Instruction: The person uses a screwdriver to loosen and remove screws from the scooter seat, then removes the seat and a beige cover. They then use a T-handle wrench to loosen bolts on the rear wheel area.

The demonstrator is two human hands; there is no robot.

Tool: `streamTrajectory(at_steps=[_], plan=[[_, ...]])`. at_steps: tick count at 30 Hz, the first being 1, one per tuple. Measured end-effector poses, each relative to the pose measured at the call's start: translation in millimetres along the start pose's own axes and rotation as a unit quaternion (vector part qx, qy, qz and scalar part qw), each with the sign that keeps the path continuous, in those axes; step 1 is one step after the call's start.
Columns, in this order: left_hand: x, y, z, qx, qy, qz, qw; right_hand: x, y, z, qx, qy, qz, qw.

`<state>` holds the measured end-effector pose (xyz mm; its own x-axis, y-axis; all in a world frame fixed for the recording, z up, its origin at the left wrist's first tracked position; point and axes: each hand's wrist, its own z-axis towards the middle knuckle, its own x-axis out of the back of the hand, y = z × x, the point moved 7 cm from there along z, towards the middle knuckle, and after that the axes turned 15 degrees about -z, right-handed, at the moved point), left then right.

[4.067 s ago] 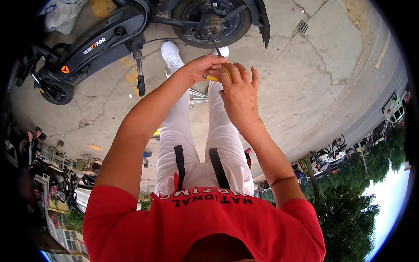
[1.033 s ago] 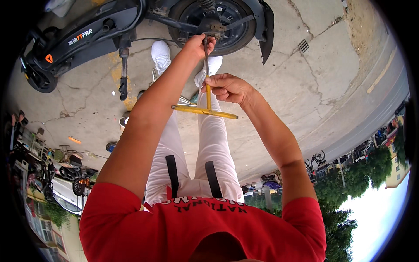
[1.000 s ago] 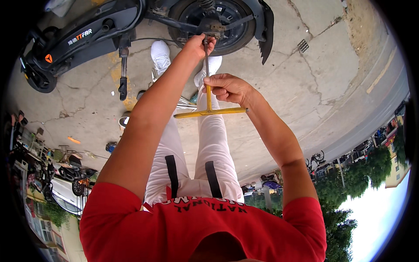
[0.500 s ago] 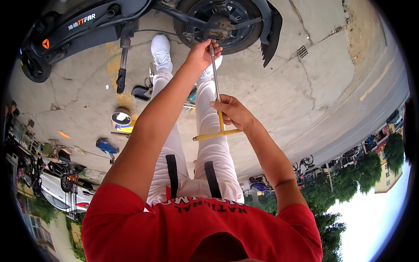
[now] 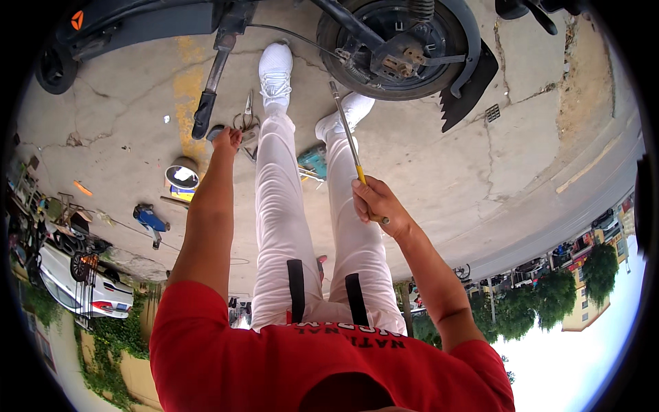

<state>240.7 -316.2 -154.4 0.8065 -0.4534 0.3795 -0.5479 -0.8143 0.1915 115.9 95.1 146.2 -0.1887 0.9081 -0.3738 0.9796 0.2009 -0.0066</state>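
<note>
My right hand (image 5: 377,200) is closed round the yellow handle of a T-handle socket wrench (image 5: 349,134). The wrench's long metal shaft slants up and left, its socket end apart from the scooter wheel (image 5: 395,65). My left hand (image 5: 226,140) reaches down to the ground on the left, fingers curled in at a dark object (image 5: 215,132). The hand covers part of that object, so what the fingers hold is hidden. Scissors (image 5: 248,110) lie just beyond it, beside my left shoe.
An electric scooter (image 5: 144,20) lies across the top, its stand (image 5: 211,82) jutting toward me. Around my legs are a round container (image 5: 182,173), a teal item (image 5: 314,161) and a blue tool (image 5: 149,218). A parked white car (image 5: 82,278) is at far left.
My left hand has left the wrench's socket end and moved down and left to the dark object. My right hand has drawn the wrench away from the wheel. The view has shifted.
</note>
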Motion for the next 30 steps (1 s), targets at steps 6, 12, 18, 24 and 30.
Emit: streamTrajectory(at_steps=[6, 12, 18, 24, 30], plan=[[-116, -44, -123, 0.033, -0.237, 0.176, 0.955, -7, -22, -6, 0.063, 0.112, -0.024, 0.991], [-244, -100, -320, 0.059, -0.446, 0.226, 0.864, -9, -41, 10, 0.115, 0.106, 0.098, 0.983], [-256, -104, -318, -0.042, -0.370, 0.303, 0.877, -12, -28, 25, 0.148, 0.098, 0.083, 0.981], [-256, -90, -315, -0.047, -0.383, 0.353, 0.852, -32, -26, 38, 0.170, 0.047, 0.242, 0.954], [-257, -80, -318, -0.060, -0.365, 0.385, 0.845, -52, -36, 41, 0.181, 0.035, 0.355, 0.917]])
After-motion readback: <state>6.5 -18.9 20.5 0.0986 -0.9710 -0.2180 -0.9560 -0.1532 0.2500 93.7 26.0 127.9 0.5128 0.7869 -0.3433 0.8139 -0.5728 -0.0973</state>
